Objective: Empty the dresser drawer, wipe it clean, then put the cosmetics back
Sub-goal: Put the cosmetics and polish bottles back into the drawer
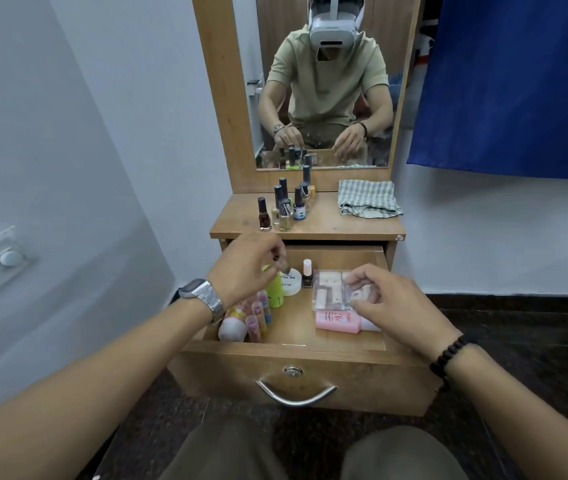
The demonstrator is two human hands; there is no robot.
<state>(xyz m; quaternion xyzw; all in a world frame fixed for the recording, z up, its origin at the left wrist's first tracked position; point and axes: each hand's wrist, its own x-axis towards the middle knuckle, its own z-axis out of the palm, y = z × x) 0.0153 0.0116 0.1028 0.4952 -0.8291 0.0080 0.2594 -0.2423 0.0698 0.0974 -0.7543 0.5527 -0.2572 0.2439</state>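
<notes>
The wooden drawer (296,355) is pulled out. At its left lie several small tubes (258,317), a white-capped bottle (232,329), a lime-green bottle (275,292), a white jar (292,282) and a small nail polish (307,277). At its right a clear plastic box (331,289) rests on a pink bottle (338,322). My left hand (244,268) hovers over the green bottle with its fingertips pinched together; whether they hold anything is unclear. My right hand (393,303) has its fingers spread, touching the clear box's right edge. Several nail polish bottles (286,206) stand on the dresser top (327,225).
A checked cloth (367,199) lies crumpled at the back right of the dresser top. A mirror (324,81) rises behind it and reflects me. A white wall stands on the left and a blue curtain (518,81) hangs on the right. My knees sit below the drawer handle (296,394).
</notes>
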